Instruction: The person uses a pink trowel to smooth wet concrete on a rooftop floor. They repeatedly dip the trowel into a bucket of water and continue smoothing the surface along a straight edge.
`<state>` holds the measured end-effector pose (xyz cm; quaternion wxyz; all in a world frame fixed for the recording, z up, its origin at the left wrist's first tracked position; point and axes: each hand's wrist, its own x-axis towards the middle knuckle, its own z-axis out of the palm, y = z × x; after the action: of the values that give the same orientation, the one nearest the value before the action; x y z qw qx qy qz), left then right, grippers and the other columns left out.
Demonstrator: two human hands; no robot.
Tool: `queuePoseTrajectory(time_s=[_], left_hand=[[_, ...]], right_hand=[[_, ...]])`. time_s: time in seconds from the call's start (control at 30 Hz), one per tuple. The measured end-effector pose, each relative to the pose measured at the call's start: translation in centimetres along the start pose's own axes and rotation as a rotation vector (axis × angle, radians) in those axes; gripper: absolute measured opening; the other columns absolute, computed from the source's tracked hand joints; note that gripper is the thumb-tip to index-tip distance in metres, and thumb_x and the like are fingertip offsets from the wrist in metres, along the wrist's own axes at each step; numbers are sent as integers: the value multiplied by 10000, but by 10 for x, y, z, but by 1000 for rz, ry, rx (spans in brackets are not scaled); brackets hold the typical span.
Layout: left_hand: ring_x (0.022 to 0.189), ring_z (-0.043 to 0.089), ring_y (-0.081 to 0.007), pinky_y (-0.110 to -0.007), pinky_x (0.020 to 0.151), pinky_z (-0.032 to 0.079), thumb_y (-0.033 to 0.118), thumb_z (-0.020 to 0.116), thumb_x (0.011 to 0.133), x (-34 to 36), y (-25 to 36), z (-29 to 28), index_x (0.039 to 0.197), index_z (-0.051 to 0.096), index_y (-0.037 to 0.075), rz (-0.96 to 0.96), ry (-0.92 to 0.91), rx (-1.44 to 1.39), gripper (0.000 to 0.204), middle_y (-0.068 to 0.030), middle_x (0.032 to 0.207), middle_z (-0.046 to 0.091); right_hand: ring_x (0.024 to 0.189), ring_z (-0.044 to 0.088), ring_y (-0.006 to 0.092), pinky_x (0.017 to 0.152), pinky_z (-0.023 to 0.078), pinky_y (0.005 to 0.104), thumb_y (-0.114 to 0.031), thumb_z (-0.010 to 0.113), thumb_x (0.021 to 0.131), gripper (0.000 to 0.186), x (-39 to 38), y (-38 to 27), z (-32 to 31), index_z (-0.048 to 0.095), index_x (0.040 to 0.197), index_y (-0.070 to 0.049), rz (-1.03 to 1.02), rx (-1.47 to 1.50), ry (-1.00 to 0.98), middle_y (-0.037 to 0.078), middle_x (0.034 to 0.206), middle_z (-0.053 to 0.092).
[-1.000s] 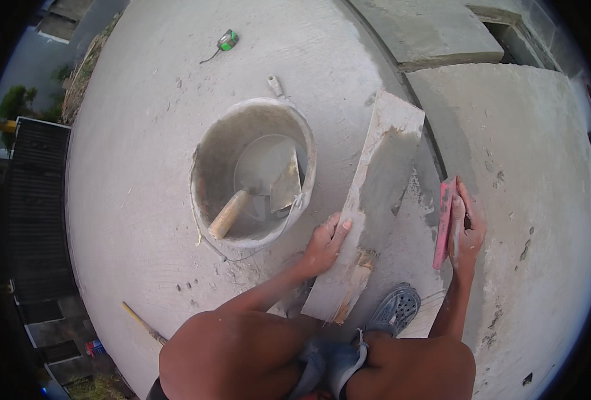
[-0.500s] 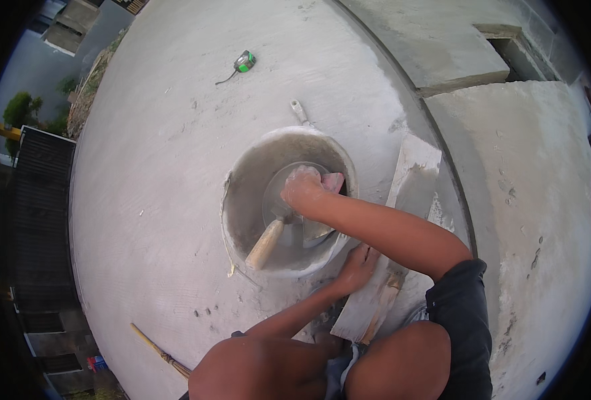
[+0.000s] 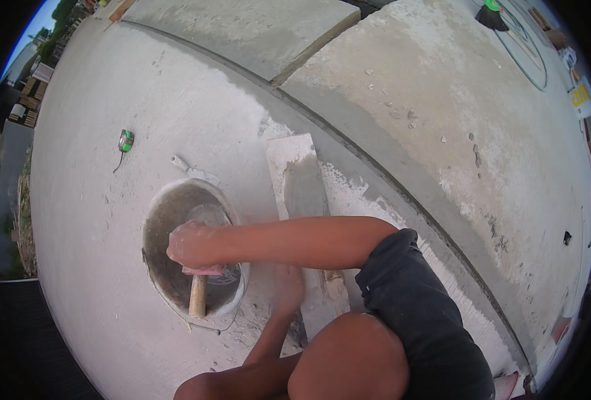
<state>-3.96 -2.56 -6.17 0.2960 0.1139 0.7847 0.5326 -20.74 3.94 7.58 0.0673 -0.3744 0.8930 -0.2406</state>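
Observation:
My right hand [image 3: 187,247] is closed on a pink flat tool [image 3: 209,270] inside the cement-crusted bucket [image 3: 159,227]. A wooden-handled trowel [image 3: 198,297] rests in the bucket, its blade largely hidden. My left hand [image 3: 289,290] is beside a long cement-smeared board [image 3: 289,157]; its fingers are hidden behind my right forearm and blurred. A white-handled scraper [image 3: 199,173] lies just beyond the bucket.
A green and silver tape measure [image 3: 125,140] lies on the concrete to the left. A narrow groove [image 3: 375,180] runs diagonally beside a raised slab [image 3: 449,113]. A broom [image 3: 489,17] and a hose [image 3: 535,67] are at the upper right.
My right hand moved from right of the board into the bucket with the pink tool. The view has swung rightward, bringing the broom and hose into sight.

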Motion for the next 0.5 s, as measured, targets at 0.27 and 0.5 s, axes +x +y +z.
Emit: queuePoseTrajectory(time_s=[0.27, 0.5], left_hand=[[1221, 589, -286, -405, 1079, 418, 164, 570, 1045, -7, -29, 4, 1270, 644, -77, 19, 132, 42, 338, -171, 1295, 652], [1140, 625, -241, -388, 1012, 475, 213, 570, 1067, -8, -69, -50, 1294, 624, -37, 433, 302, 566, 342, -149, 1209, 680]], right_hand=[[990, 706, 354, 854, 568, 397, -227, 650, 970, 295, -6, -15, 33, 738, 1092, 27, 75, 496, 693, 255, 1028, 728], [997, 608, 101, 862, 506, 298, -432, 541, 1101, 498, -163, -26, -18, 708, 1258, 10, -91, 1596, 540, 40, 1101, 711]])
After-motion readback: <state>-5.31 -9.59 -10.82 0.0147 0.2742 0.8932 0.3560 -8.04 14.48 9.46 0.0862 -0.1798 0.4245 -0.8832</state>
